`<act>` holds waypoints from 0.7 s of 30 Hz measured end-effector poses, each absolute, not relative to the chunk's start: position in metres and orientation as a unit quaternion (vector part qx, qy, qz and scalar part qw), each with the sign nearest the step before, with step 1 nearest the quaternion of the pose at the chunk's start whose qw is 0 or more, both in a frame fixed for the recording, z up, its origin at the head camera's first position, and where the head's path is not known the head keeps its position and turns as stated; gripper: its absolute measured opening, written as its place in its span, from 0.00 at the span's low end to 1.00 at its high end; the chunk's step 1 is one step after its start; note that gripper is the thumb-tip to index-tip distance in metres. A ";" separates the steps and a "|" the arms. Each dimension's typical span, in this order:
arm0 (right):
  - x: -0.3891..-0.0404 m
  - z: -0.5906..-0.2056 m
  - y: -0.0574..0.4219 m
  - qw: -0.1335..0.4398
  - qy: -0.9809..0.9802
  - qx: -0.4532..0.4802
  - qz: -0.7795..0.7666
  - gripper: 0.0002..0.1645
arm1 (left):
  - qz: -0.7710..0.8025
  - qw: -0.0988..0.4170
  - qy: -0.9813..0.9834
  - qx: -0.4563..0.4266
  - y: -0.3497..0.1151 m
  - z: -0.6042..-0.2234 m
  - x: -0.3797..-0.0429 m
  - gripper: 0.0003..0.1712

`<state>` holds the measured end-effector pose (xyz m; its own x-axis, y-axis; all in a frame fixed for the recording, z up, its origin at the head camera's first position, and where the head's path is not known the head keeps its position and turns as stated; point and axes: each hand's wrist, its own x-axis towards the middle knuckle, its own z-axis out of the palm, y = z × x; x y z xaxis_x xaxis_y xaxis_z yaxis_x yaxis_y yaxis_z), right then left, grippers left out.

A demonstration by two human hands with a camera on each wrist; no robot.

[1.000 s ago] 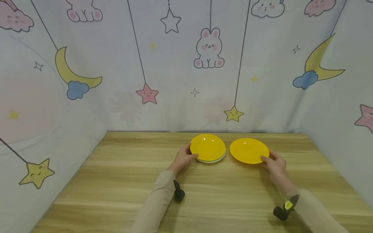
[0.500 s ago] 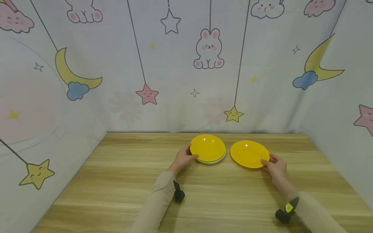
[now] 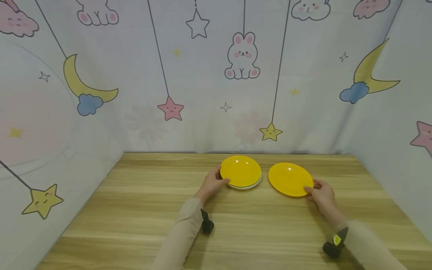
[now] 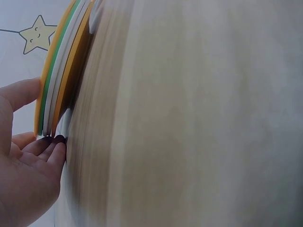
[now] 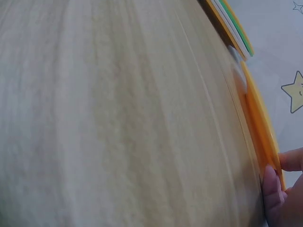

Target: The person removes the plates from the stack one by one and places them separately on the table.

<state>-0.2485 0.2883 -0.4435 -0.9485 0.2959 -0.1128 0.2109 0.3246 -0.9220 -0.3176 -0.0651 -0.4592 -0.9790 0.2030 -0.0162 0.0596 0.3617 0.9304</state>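
Note:
A stack of plates (image 3: 240, 171) lies near the back of the wooden table, a yellow one on top. Edge-on in the left wrist view, the stack (image 4: 56, 71) shows green and white layers between yellow-orange ones. My left hand (image 3: 212, 184) holds its left rim, thumb on the upper edge and fingers low at the side. To the right, a single yellow plate (image 3: 291, 179) is pinched at its right rim by my right hand (image 3: 322, 195), thumb on top and fingers beneath. In the right wrist view this plate (image 5: 259, 116) is slightly tilted, close to the tabletop.
The wooden table (image 3: 236, 232) stretches in front of and beside the plates. A cloth backdrop (image 3: 202, 82) with printed moons, stars and rabbits rises behind its back edge and along both sides. A small black camera (image 3: 334, 245) is on the right wrist, another on the left.
My right hand and the single yellow plate have shifted slightly right and nearer to me, and the plate's tilt has changed. The left hand and the stack stay where they were.

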 end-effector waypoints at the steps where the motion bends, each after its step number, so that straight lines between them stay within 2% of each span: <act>1: -0.249 -0.444 0.288 0.036 -0.815 -0.155 0.557 0.37 | 0.559 0.064 0.823 0.079 -0.065 -0.459 -0.318 0.43; 21: -0.247 -0.443 0.293 0.037 -0.862 -0.136 0.487 0.37 | 0.573 0.061 0.812 0.085 -0.064 -0.458 -0.318 0.42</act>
